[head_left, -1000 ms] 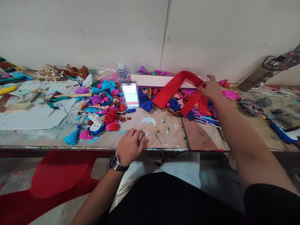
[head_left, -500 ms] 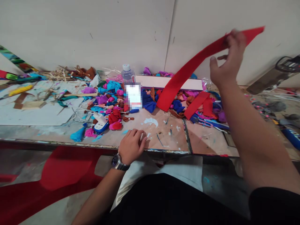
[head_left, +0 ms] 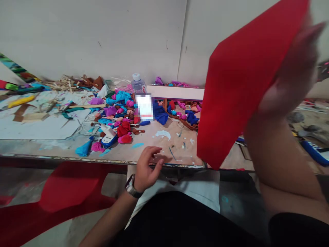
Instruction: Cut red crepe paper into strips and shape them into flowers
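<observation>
My right hand [head_left: 290, 75], smeared by motion, is raised at the right and closed on a long red strip [head_left: 236, 82]. The strip hangs down close to the camera, its lower end in front of the table's front edge; whether it is cloth or paper I cannot tell. My left hand [head_left: 148, 169], with a watch [head_left: 132, 185] on the wrist, hovers at the table's front edge. Its fingers are apart and slightly curled, holding nothing. Beyond it lie a heap of coloured scraps and knotted bits [head_left: 123, 109], with a blue piece [head_left: 161, 115] among them.
A clear bottle [head_left: 138, 84] stands at the back by the wall. A blue and white power socket [head_left: 109, 137] sits left of centre on the table [head_left: 164, 144]. Pliers [head_left: 68, 115] and a yellow-handled tool [head_left: 22, 100] lie at left. A red stool [head_left: 64, 188] stands below.
My right hand has brought the red strip up off the heap and nearer to me, toward the right. My left hand has lifted slightly from the table edge, its fingers parting.
</observation>
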`<state>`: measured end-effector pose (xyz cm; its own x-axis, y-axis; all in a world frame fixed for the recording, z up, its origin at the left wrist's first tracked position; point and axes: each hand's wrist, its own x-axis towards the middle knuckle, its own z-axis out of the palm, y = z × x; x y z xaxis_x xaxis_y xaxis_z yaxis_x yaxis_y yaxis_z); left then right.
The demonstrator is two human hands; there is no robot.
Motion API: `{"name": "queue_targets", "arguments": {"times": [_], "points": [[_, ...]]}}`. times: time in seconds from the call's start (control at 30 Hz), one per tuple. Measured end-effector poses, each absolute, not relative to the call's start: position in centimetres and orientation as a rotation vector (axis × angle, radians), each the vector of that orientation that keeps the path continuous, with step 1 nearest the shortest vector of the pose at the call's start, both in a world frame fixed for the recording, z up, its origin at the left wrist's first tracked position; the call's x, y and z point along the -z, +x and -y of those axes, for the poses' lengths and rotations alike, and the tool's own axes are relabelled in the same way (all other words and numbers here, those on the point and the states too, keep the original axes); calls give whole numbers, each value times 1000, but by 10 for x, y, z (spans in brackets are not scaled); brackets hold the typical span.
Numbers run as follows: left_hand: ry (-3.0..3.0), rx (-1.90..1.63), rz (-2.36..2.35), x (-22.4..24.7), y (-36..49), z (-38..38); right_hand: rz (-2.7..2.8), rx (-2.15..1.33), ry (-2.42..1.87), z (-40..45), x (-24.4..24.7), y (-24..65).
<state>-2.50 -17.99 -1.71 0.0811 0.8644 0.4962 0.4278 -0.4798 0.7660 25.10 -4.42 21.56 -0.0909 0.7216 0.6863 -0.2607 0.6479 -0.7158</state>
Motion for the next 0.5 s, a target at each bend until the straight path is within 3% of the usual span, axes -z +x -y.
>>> {"name": "queue_targets", "arguments": {"times": [0.07,0.3,0.5], "points": [[1807,-1376,-1119,17,-10,189,1349,-740,-403,64,-204,237],[1240,-1229,-741,32,44,216,1290,-1074,-630,63,-117,227],[881,-1051,-680,37,57,234,1287,-1011,-918,41,-37,261]]}}
